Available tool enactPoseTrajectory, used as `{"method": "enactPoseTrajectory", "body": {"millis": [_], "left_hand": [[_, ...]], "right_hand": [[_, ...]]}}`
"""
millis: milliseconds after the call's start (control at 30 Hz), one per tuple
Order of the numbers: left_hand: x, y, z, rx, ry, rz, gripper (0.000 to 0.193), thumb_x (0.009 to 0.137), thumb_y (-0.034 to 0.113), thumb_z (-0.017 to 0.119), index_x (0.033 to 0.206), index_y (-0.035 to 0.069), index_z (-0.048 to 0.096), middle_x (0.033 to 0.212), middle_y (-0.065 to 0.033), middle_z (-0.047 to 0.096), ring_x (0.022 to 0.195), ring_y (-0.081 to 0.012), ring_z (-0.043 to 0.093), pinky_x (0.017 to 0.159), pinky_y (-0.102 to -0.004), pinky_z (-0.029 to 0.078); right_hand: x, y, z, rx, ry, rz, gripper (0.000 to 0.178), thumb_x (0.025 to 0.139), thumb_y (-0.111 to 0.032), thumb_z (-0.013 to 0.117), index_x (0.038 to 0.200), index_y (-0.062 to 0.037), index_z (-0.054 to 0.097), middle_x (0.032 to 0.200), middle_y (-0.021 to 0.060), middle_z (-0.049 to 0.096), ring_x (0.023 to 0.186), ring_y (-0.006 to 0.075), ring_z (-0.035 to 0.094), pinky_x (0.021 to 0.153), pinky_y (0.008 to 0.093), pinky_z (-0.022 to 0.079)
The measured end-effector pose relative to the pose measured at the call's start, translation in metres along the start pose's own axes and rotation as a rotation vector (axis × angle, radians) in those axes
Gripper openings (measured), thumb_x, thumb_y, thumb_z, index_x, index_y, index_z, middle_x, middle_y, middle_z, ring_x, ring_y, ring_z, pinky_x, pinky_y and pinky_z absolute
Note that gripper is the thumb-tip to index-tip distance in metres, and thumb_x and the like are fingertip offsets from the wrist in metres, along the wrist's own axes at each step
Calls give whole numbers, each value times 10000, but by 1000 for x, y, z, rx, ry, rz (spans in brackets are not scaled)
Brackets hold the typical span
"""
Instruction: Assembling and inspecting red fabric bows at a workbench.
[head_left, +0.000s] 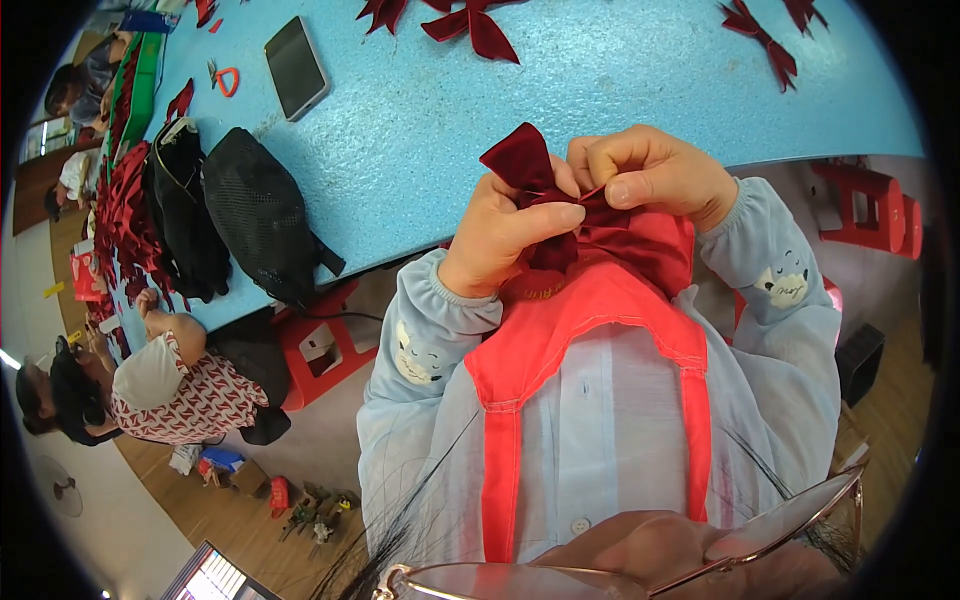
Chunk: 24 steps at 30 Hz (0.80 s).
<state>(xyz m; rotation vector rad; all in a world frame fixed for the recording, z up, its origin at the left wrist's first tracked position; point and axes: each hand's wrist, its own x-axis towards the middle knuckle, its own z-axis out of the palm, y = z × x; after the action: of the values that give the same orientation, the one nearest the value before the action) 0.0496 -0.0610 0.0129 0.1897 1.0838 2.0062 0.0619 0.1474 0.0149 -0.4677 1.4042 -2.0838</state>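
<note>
A dark red velvet bow is held between my two hands, just past the table's near edge and above my red apron. My left hand grips the bow at its left side, thumb pressed on top and a broad loop sticking up beyond the fingers. My right hand pinches a thin part of the bow near its middle with thumb and forefinger, the other fingers curled. The exact spot under the fingertips is partly hidden.
On the blue table lie a phone, orange-handled snips, two black bags and finished bows. Red velvet pieces are heaped at the left, where other people sit. Red stools stand beside the table.
</note>
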Motion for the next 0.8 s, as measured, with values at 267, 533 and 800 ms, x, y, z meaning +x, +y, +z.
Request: {"method": "enactPoseTrajectory", "body": {"millis": [267,533,800], "left_hand": [[4,-7,12,-47,297,157,234,771,24,668,965,25,538,876,-33,592,749,-100,559,664,-234,450],[6,-15,15,138,312,279,274,791,45,667,1023,14,523,896,-37,598,776,-94,560,664,-230,462],[6,-21,12,262,346,274,259,803,43,650,1030,16,528,886,-28,592,782,-81,547,683,-226,458]], "right_hand": [[2,-9,23,-14,343,66,208,821,-205,601,920,-29,551,919,10,544,807,70,488,709,208,397],[3,7,29,-63,575,57,158,825,-102,579,968,-39,566,893,-11,564,809,74,509,735,220,427],[6,16,26,-57,588,-53,132,829,-49,544,959,-38,561,888,-11,551,818,76,510,753,222,427]]}}
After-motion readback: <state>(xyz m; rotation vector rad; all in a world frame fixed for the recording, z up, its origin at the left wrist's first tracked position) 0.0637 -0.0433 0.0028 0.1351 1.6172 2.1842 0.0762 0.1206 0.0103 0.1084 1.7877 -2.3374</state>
